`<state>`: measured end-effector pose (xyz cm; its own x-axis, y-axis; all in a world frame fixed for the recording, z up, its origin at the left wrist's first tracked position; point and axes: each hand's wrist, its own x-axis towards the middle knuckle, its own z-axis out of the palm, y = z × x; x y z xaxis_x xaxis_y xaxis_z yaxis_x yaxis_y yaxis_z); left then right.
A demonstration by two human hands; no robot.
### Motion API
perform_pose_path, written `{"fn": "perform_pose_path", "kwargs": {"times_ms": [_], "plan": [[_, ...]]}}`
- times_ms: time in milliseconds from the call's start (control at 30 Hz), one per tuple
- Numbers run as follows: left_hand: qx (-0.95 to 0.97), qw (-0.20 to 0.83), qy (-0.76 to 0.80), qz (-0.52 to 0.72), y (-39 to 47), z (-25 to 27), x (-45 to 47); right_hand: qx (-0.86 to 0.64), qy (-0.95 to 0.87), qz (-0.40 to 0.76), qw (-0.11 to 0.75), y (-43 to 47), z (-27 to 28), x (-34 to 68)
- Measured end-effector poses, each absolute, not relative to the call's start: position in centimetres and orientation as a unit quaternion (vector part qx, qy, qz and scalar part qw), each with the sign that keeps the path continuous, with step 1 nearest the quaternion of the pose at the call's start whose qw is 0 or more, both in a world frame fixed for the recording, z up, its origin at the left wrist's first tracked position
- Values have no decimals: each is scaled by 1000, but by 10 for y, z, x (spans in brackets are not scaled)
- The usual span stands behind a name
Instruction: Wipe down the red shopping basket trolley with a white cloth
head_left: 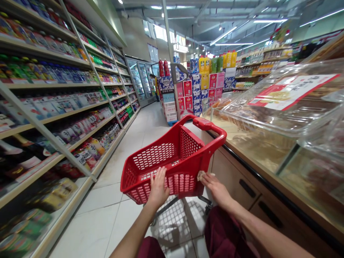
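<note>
Before me stands a red plastic shopping cart (158, 157) with perforated sides, its basket holding nothing that I can see. My left hand (159, 188) lies on the near side's upper rim, fingers stretched out over it. At the rear corner of the same side, below the handle, my right hand (215, 186) presses a crumpled, pale beige cloth (200, 175) against the red plastic. Its fingers are close together on the cloth. The cart's handle (209, 129) points towards the counter on the right.
Along the left run shelves (80, 96) of bottles and packets. A wooden counter (236, 172) with clear plastic food boxes (279, 104) borders the right. Further ahead, stacked drink cartons (188, 95) stand on the tiled floor (107, 204), and a person (156, 87) is near the glass-door fridges (141, 79).
</note>
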<state>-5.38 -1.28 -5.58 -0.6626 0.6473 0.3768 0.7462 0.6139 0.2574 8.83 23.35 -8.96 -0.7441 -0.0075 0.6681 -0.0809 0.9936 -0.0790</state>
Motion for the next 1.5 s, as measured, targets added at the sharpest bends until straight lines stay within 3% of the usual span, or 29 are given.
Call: {"fn": "perform_pose_path", "kwargs": {"times_ms": [200,367,433,600,700,867,1033,1233,1400,1500], "plan": [[-392,124,-888,-204,-13,-54,-53,-91,-844,75,522,261,-31,76],[-391,118,-888,-212,-13,-53,-53,-8,-916,55,397,238,-91,85],[-391,117,-887,-216,-13,-54,-53,7,-918,60,391,238,-90,94],[-392,122,-885,-218,-13,-55,-53,-118,-824,65,550,275,7,87],[-392,128,-886,-213,-14,-56,-53,-91,-864,17,494,268,25,68],[-391,131,-889,-199,-14,-56,-54,67,-930,-34,360,241,4,49],[-394,135,-888,-195,-15,-57,-53,-105,-901,-46,419,273,28,44],[-393,144,-887,-194,-15,-60,-55,63,-919,-89,378,259,10,41],[-391,134,-889,-197,-14,-60,-53,-118,-904,-80,404,282,22,43],[-394,136,-885,-206,-14,-60,-53,-76,-911,-78,397,269,17,40]]}}
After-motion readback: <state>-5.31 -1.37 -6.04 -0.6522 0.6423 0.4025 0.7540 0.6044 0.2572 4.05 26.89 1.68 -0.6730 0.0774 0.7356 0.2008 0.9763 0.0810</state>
